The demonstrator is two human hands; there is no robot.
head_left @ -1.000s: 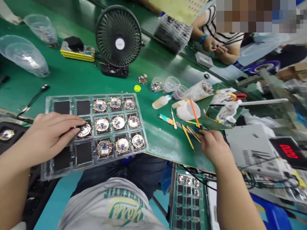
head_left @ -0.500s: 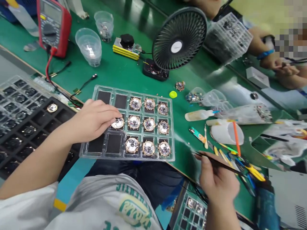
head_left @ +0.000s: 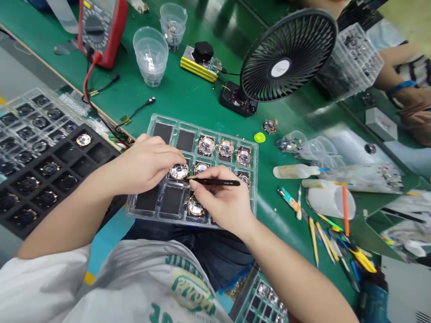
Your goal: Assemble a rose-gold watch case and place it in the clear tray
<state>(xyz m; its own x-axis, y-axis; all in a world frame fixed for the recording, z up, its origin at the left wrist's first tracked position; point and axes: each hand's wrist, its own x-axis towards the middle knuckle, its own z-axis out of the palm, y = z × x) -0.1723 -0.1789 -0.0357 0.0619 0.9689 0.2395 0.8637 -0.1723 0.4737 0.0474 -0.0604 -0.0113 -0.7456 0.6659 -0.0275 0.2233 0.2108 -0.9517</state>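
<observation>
A clear plastic tray (head_left: 158, 119) with black-lined compartments spans my lap and the bench edge, with several gold-rimmed watch cases in it, their inner parts showing. My left hand (head_left: 150, 161) reaches over the tray from the left, its fingers closed on the edge of one watch case (head_left: 178, 171) in the middle row. Between thumb and fingers of my right hand (head_left: 225, 197) are black tweezers (head_left: 218, 182). Their tips point left, at the lower right edge of that same watch case; whether they touch it I cannot tell. My right hand hides part of the tray's right side.
A black fan (head_left: 286, 58) stands behind the tray. Left of it are a red multimeter (head_left: 101, 31) and stacked plastic cups (head_left: 151, 56). A black foam tray (head_left: 76, 168) lies left. Loose tools, a lighter (head_left: 288, 199) and a white cup (head_left: 333, 204) are right. Another person's hands (head_left: 415, 105) show far right.
My right hand has moved left with the tweezers, from beside the tray to the held watch case. My left hand stays on that case. The whole view has shifted somewhat.
</observation>
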